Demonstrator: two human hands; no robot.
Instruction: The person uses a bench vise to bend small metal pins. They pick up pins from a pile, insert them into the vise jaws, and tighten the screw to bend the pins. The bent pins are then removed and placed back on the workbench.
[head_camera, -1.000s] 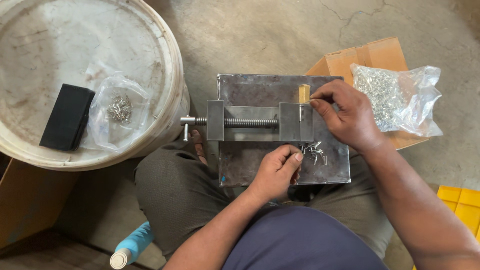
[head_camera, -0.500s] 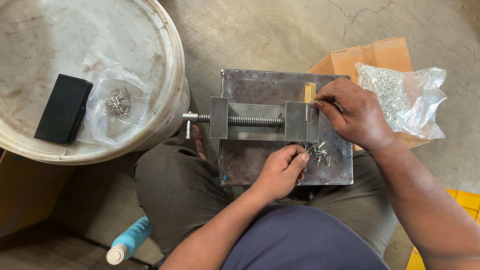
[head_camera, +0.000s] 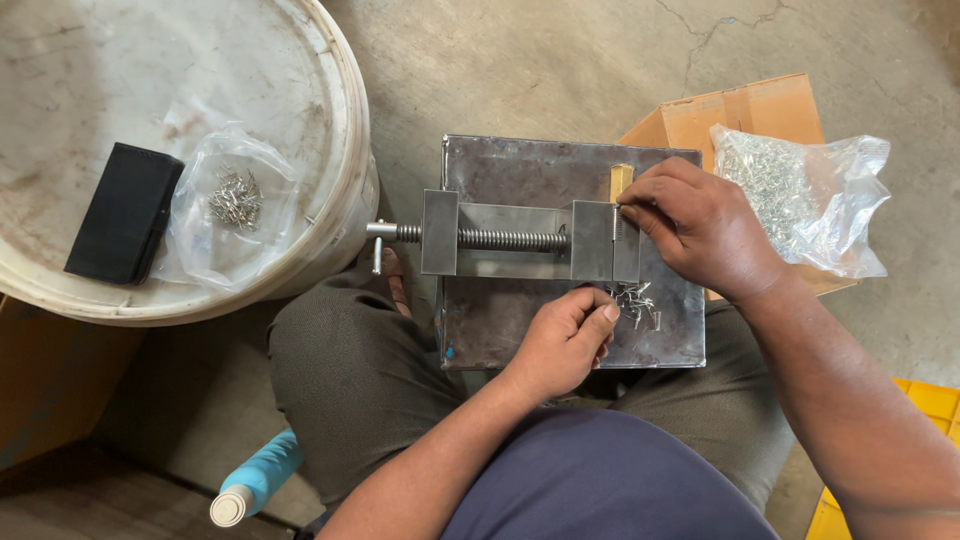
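Steel vise (head_camera: 530, 240), fingertip-hidden small part, hands (head_camera: 700, 232) pinching

Person seen from above: bare forearms, left hand (head_camera: 560, 340) and right hand (head_camera: 700, 235) ungloved; dark navy shirt; olive-grey trousers.

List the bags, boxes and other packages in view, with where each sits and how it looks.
Clear plastic bag: far right, on the box, full of small silvery metal parts.
Cardboard box: brown, under that bag.
Small clear bag: on the white bucket lid, few metal pieces inside.
Black case: rectangular, beside the small bag.
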